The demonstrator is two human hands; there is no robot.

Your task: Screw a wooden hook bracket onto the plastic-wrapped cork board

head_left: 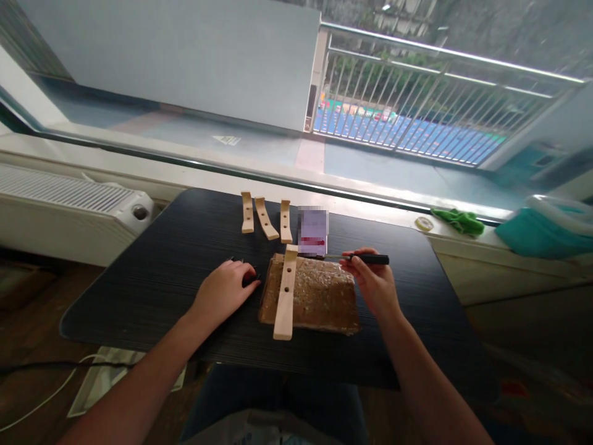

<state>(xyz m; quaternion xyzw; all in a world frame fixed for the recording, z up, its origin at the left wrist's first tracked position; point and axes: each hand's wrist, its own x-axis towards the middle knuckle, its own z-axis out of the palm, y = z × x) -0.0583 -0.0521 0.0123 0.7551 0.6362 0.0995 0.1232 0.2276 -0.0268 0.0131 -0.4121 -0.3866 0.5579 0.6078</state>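
My right hand [373, 281] grips a screwdriver [373, 259] with a black handle, its thin shaft pointing left over the far edge of a brown block [319, 293]. Across the block's left part lies a pale wooden hook [286, 303] with two dark holes, its bent end away from me. To the left of the block, my left hand [227, 285] rests on the table with curved fingers, thumb apart from them. Small dark pieces show around its fingertips, too small to name.
Three more wooden pieces with holes [285, 222] lie at the back of the black table [152, 278]. Beside them is a pixelated purple-white box [314, 228]. A tape roll [424, 224], green cloth [458, 220] and teal container [537, 228] sit on the windowsill; a radiator [69, 204] stands left.
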